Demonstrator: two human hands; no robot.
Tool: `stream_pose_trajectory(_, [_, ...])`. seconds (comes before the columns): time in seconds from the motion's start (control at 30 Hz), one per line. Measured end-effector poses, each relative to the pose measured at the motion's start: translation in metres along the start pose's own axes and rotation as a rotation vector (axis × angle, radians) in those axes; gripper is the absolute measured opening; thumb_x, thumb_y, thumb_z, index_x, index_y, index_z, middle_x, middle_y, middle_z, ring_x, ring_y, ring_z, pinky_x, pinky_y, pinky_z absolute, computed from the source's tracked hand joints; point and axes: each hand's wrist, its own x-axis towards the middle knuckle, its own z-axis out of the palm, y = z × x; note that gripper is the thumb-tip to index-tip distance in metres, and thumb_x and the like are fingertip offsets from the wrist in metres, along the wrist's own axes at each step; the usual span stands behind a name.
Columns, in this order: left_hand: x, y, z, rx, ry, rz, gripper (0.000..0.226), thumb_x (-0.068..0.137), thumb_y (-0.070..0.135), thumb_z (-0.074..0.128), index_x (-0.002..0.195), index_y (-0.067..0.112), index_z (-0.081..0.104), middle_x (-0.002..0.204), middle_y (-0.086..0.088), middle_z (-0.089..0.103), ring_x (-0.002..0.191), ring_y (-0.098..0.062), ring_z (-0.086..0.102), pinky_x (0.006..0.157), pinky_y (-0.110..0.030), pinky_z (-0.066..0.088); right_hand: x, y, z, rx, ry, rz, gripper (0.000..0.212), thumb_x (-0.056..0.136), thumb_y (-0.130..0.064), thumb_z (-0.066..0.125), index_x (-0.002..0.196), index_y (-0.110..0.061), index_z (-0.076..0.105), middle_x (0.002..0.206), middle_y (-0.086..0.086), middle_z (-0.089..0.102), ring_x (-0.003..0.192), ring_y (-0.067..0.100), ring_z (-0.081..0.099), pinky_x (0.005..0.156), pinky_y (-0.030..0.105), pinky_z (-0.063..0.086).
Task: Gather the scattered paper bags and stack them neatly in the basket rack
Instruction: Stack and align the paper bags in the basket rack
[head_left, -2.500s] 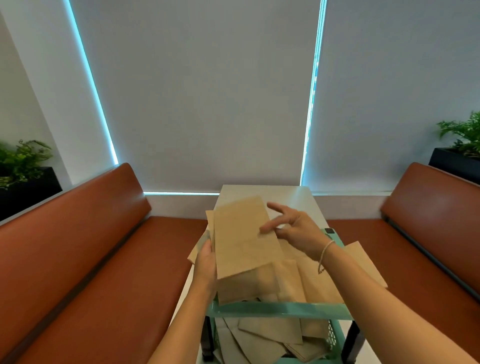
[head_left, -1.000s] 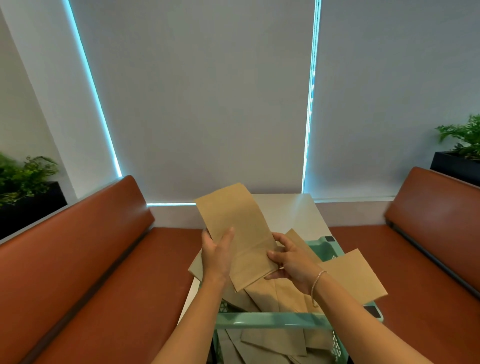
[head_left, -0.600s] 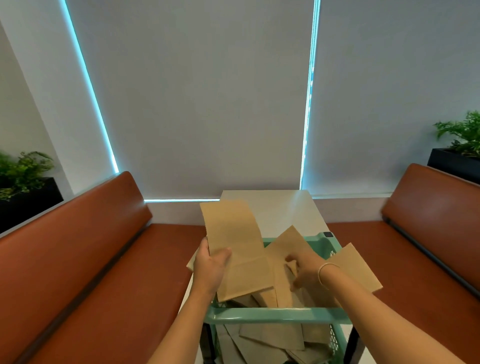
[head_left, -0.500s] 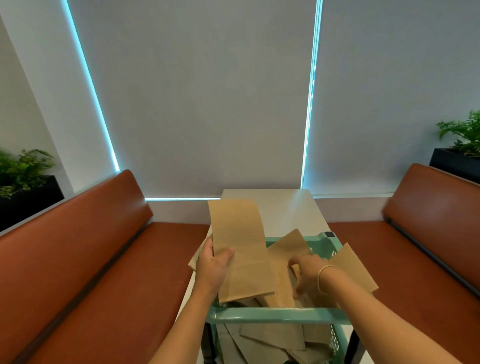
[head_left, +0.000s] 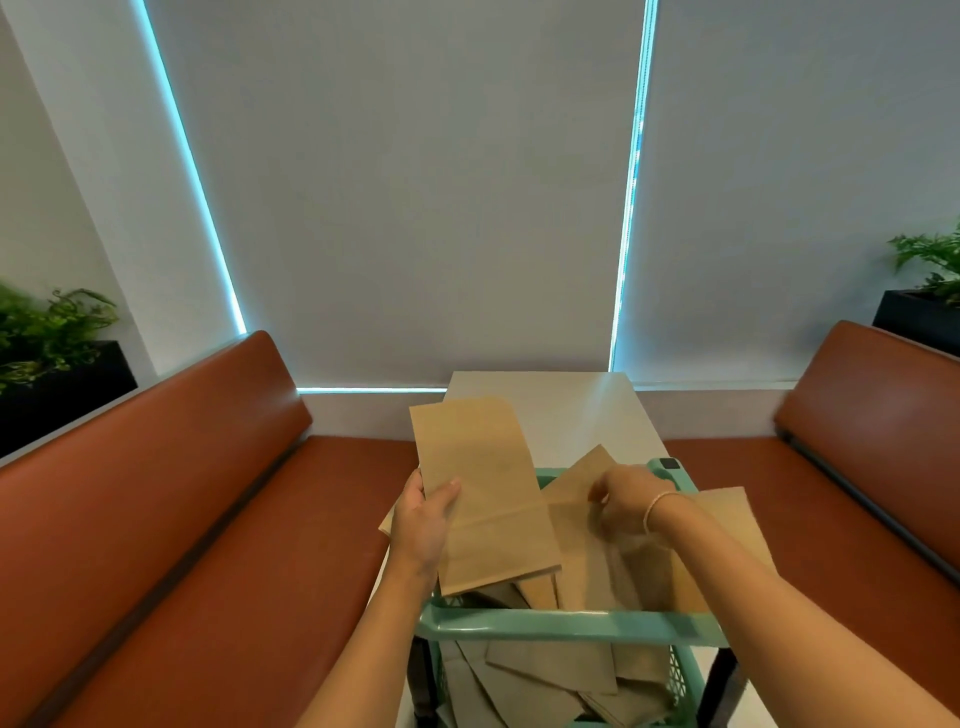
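The head view looks down at two bare arms reaching over a green basket rack (head_left: 566, 626). The left hand (head_left: 423, 522) holds one flat brown paper bag (head_left: 480, 488) by its left edge. The thumb lies on top of the bag and the fingers are tucked under it, so the grip is closed on the paper. This bag is lifted a little and tilts up and away, with its near end over the top basket.

The right hand (head_left: 626, 501) reaches down into a pile of paper bags (head_left: 582, 551) in the top basket. Its fingers are bent down onto the paper and look blurry, so I cannot tell if the grip has hold of a bag or just touches it. A thin bracelet (head_left: 655, 509) goes around the right wrist.

The pile is messy. The bags point different ways, and one bag (head_left: 727, 530) sticks out over the right side of the basket. More brown bags (head_left: 524, 680) lie in the lower basket, under the green front rim, and they are jumbled too.

The rack stands at the near end of a pale bench (head_left: 566, 410), which runs away to the wall. A red-brown padded seat (head_left: 171, 493) is on the left and another seat (head_left: 857, 452) is on the right. A green plant in a dark box (head_left: 47, 353) sits behind the left seat, and another plant (head_left: 930, 280) sits behind the right one. Grey window blinds (head_left: 415, 182) cover the wall ahead, with thin blue light at their edges.
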Motion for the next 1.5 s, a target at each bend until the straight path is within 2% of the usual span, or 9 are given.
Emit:
stream_pose_trajectory(0.17, [-0.002,0.002,0.001,0.002,-0.009,-0.021,0.018,0.095,0.005,0.048,0.106,0.014,0.057,0.103,-0.009,0.067,0.096,-0.027,0.063,0.092,-0.048,0.050,-0.009,-0.014,-0.054,0.217,0.444,-0.013,0.022,0.078,-0.006,0.054,0.087,-0.016,0.071,0.092,0.009,0.068,0.092,0.029,0.060,0.081,0.032,0.049])
stream_pose_trajectory(0.3, [-0.005,0.004,0.002,0.001,-0.011,-0.016,0.024,0.095,0.003,0.045,0.117,0.006,0.054,0.099,-0.009,0.066,0.087,-0.023,0.063,0.081,-0.041,0.052,-0.030,-0.037,-0.069,0.779,0.813,-0.165,0.026,0.089,-0.005,0.052,0.101,-0.015,0.072,0.089,-0.002,0.063,0.085,0.018,0.057,0.079,0.026,0.046])
stream_pose_trajectory(0.43, [-0.008,0.007,0.003,-0.030,-0.014,-0.027,0.022,0.095,0.002,0.045,0.112,0.004,0.058,0.087,-0.008,0.069,0.077,-0.020,0.065,0.068,-0.032,0.053,-0.038,-0.052,-0.054,1.186,0.552,-0.455,0.033,0.082,0.008,0.061,0.080,-0.023,0.073,0.091,-0.003,0.068,0.097,0.022,0.063,0.095,0.035,0.049])
stream_pose_trajectory(0.6, [-0.011,0.010,0.003,-0.055,-0.011,-0.018,0.023,0.099,0.008,0.040,0.118,0.003,0.052,0.069,-0.002,0.062,0.058,-0.013,0.060,0.042,-0.015,0.046,-0.030,-0.043,-0.016,0.936,0.194,-0.529,0.042,0.076,0.008,0.068,0.071,-0.033,0.075,0.132,-0.004,0.051,0.125,0.015,0.046,0.103,0.036,0.043])
stream_pose_trajectory(0.8, [-0.007,0.007,0.000,0.040,0.037,0.035,0.025,0.098,0.012,0.044,0.118,0.004,0.056,0.086,-0.001,0.063,0.076,-0.012,0.059,0.063,-0.024,0.048,-0.015,-0.028,0.012,0.849,0.136,-0.419,0.051,0.078,0.006,0.067,0.061,-0.041,0.072,0.141,0.003,0.045,0.128,0.023,0.045,0.100,0.040,0.046])
stream_pose_trajectory(0.97, [-0.007,0.004,-0.002,0.073,0.075,0.086,0.036,0.102,0.034,0.027,0.114,0.014,0.056,0.098,0.003,0.062,0.092,-0.012,0.059,0.066,-0.014,0.047,-0.017,-0.026,0.020,0.799,0.139,-0.388,0.024,0.079,0.003,0.068,0.085,-0.019,0.076,0.123,-0.011,0.049,0.115,0.010,0.049,0.088,0.009,0.045])
stream_pose_trajectory(1.1, [-0.004,0.002,-0.003,0.036,0.015,0.077,0.031,0.101,0.033,0.032,0.113,0.016,0.055,0.103,-0.002,0.064,0.091,-0.014,0.063,0.068,-0.022,0.052,-0.008,-0.027,0.032,0.846,0.074,-0.393,0.054,0.077,0.011,0.065,0.063,-0.040,0.074,0.126,-0.001,0.057,0.116,0.019,0.055,0.100,0.034,0.047])
stream_pose_trajectory(1.37, [-0.002,0.001,0.002,-0.030,0.065,0.101,0.018,0.099,0.011,0.042,0.101,0.015,0.059,0.091,0.001,0.067,0.081,-0.011,0.063,0.064,-0.021,0.051,-0.025,-0.030,0.022,1.275,-0.038,-0.201,0.024,0.097,-0.012,0.045,0.111,-0.026,0.059,0.105,0.005,0.067,0.080,0.017,0.058,0.078,0.032,0.053])
stream_pose_trajectory(1.5, [-0.002,0.001,0.012,-0.055,0.045,0.098,0.017,0.099,0.012,0.042,0.109,0.013,0.056,0.099,-0.005,0.066,0.087,-0.018,0.063,0.077,-0.033,0.051,-0.029,-0.038,0.026,1.095,-0.101,-0.203,0.030,0.095,-0.034,0.049,0.123,-0.034,0.042,0.111,-0.006,0.058,0.094,0.012,0.057,0.070,0.024,0.051])
